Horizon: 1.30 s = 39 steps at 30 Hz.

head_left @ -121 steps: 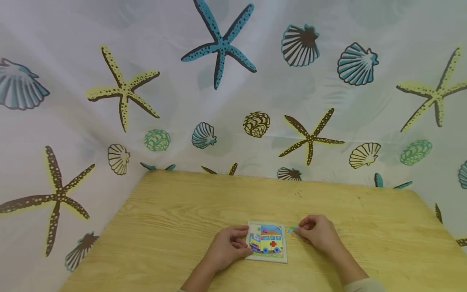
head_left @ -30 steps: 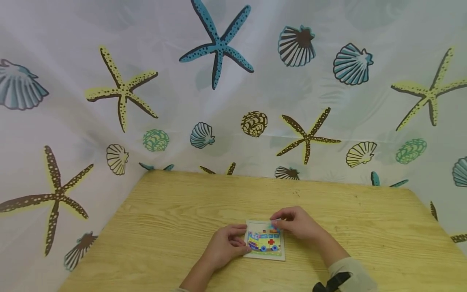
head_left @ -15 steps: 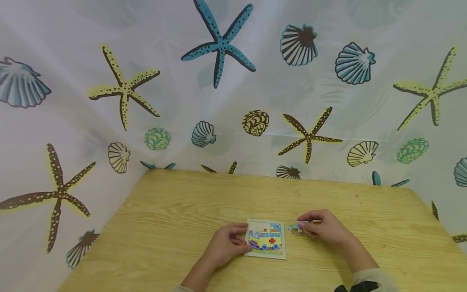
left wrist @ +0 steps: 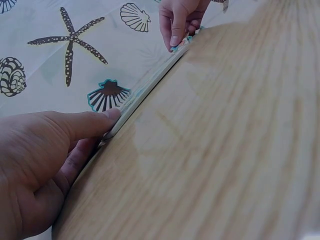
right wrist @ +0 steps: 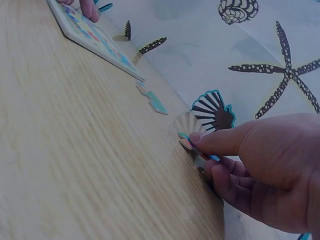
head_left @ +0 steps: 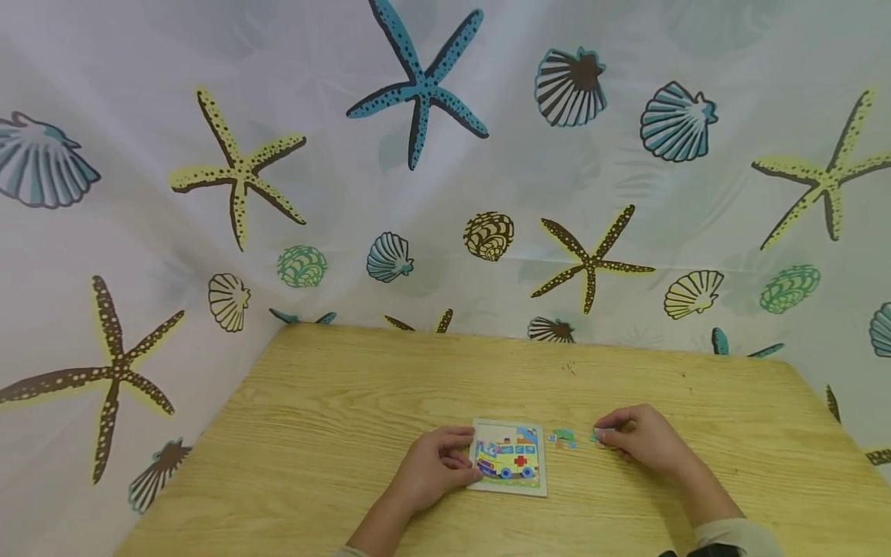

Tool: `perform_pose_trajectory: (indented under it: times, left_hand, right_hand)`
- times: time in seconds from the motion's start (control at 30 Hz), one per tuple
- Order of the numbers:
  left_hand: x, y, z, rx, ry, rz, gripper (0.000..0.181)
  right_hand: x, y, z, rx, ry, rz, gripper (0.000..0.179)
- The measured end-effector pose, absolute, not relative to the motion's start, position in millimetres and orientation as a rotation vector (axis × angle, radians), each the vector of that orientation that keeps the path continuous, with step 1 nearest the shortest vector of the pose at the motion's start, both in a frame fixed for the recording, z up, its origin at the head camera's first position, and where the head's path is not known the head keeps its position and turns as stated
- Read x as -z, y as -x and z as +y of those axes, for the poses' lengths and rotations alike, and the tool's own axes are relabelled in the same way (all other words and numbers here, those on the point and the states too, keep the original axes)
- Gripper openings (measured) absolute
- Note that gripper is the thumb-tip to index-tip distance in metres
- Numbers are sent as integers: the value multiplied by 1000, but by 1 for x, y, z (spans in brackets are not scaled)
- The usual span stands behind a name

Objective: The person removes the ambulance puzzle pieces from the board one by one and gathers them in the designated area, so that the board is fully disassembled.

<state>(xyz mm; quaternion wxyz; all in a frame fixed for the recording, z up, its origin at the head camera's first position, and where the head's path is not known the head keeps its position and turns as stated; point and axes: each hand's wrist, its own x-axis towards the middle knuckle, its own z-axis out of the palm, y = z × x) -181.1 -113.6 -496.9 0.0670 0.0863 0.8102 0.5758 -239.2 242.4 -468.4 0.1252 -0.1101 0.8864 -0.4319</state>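
Observation:
A small square jigsaw puzzle board (head_left: pixel 543 468) with a pale rim lies on the table. Its picture shows a yellow ambulance with a red cross, and bare wood shows at its upper left. My left hand (head_left: pixel 433 470) holds the board's left edge, thumb at the lower left corner. To the right, my right hand (head_left: pixel 647 442) pinches a small colourful puzzle piece (right wrist: pixel 186 142) between thumb and fingers, tilted and close over the tabletop. Between the board and that hand lie loose puzzle pieces (head_left: pixel 562 438), green, blue and orange, close together.
The wood-grain table (head_left: pixel 334 433) stretches out around both hands. A pale cloth (head_left: pixel 445 193) printed with starfish and shells hangs behind it and along its sides.
My right hand has gone from the board's upper right corner to the loose pieces, then further right with one piece pinched. A corner piece now shows there. My left hand stays on the board.

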Motion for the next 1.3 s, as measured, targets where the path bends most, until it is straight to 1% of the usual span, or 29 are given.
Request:
perform_pose_trajectory:
  times: [0.13, 0.27, 0.33, 0.47, 0.57, 0.7, 1.0, 1.3]
  left_hand:
    - [496, 181, -113, -1744, -273, 2434, 55]
    - [495, 181, -112, -1753, -272, 2428, 54]
    - [494, 181, -112, -1759, -267, 2423, 54]
    - [493, 181, -113, -1766, -267, 2415, 54]
    - [492, 181, -113, -1769, -270, 2410, 54]
    - [493, 181, -113, -1769, -269, 2405, 54]
    - [497, 182, -113, -1754, -264, 2408, 54]
    - [500, 183, -116, -1736, -272, 2440, 52]
  right_hand:
    - [463, 238, 237, 1032, 341, 2776, 22]
    - [459, 239, 235, 890, 373, 2875, 23]
    - [458, 240, 233, 934, 373, 2843, 24]
    - [459, 242, 228, 1158, 385, 2659, 27]
    - [460, 243, 222, 1311, 466, 2491, 30]
    - [459, 244, 208, 1389, 579, 2349, 31]
    - [462, 249, 176, 1316, 665, 2285, 23]
    - [461, 248, 154, 1130, 788, 2328, 25]
